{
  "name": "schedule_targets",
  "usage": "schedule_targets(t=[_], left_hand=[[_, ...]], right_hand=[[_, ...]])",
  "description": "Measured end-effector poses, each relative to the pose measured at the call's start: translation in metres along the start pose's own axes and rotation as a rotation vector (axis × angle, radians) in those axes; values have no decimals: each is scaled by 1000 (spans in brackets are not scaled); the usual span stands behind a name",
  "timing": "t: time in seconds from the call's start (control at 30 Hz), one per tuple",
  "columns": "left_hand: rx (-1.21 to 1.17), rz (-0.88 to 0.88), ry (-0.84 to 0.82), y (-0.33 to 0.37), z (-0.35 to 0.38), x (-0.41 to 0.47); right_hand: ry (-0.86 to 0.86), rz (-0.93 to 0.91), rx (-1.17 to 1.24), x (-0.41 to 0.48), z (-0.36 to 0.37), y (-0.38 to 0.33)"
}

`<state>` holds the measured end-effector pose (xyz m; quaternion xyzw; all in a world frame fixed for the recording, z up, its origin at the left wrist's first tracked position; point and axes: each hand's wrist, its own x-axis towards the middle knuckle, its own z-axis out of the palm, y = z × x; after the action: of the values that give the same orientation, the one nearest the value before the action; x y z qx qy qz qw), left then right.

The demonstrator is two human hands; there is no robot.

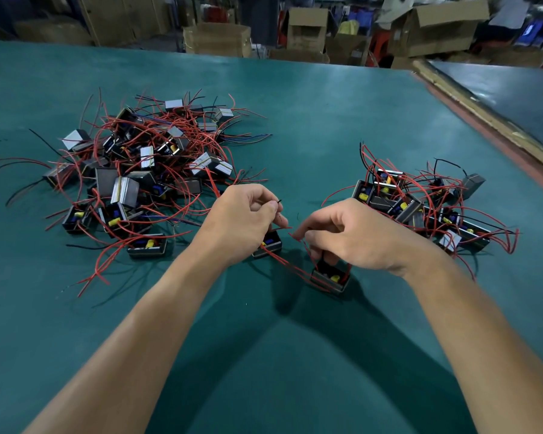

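Note:
Two small black open-topped modules with yellow and blue parts inside sit on the green table under my hands. My left hand is above the left module and pinches a thin black wire end between thumb and forefinger. My right hand hovers over the right module; its curled fingers hold the red wires that rise from that module. A red wire runs between the two modules.
A big tangled heap of the same modules with red and black wires lies at the left. A smaller heap lies at the right. A wooden strip borders the table's right side. Cardboard boxes stand beyond the far edge.

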<state>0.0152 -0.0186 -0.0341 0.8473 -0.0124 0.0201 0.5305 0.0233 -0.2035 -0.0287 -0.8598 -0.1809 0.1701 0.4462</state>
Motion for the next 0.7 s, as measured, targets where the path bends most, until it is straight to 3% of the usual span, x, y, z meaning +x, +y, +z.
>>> schedule_targets(t=[0.2, 0.43, 0.7], left_hand=[[30, 54, 10, -2, -1, 0], [-108, 82, -124, 2, -2, -4], [-99, 124, -153, 2, -3, -5]], right_hand=[[-35, 41, -40, 1, 2, -2], [-22, 56, -20, 1, 5, -1], [18, 55, 135, 3, 3, 1]])
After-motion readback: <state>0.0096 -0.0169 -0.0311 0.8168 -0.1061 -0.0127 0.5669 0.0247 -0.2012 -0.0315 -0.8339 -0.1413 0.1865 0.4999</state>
